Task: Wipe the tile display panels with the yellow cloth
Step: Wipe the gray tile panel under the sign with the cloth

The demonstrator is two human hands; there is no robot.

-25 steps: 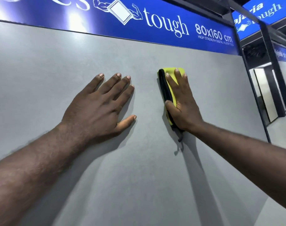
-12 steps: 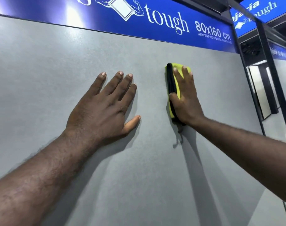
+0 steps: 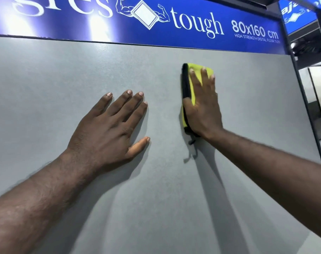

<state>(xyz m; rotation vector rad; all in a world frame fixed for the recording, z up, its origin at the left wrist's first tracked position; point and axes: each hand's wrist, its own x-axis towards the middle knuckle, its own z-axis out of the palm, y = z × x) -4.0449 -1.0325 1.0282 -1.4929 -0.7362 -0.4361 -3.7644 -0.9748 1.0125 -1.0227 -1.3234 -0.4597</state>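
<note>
Two edges close in on your working hand. The panel's (image 3: pixel 64 79) top edge, where the blue sign (image 3: pixel 101 28) begins, runs just past the cloth (image 3: pixel 197 67) toward twelve o'clock. Its right edge, against the black post (image 3: pixel 309 114), lies toward three o'clock across a strip of bare grey. Toward six o'clock of the cloth the surface runs down to the bottom of the view, crossed only by your right forearm and its shadow. Toward nine o'clock the open stretch ends at your left hand (image 3: pixel 108 129), near the cloth but apart from it.

The cloth sits at one o'clock from the view's centre, folded long and upright, flat on the panel, with its black border facing nine o'clock. Your right hand (image 3: pixel 203 109) covers most of it. The fingers are straight, slightly spread and pointing to twelve, and the thumb lies along the black border, so the hand presses rather than grasps. Your left hand lies palm-down on the panel, fingers straight and relaxed toward one o'clock, thumb splayed toward three, holding nothing. Both forearms are bare and stretched out.
</note>
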